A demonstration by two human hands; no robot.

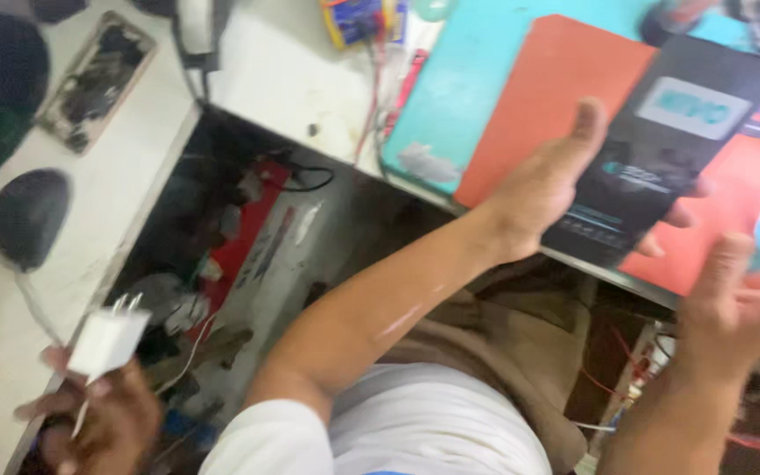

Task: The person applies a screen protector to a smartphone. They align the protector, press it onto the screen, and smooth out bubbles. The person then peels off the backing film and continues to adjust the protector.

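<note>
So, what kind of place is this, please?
Probably a small phone or electronics repair bench. An opened phone lies on the white table, loose wires run beside an orange work mat, and the left hand holds a dark flat box.

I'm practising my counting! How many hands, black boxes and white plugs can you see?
black box: 1
white plug: 1
hands: 3, which are the left hand holding the black box, the right hand beside it, and another person's hand holding the white plug
total: 5
</note>
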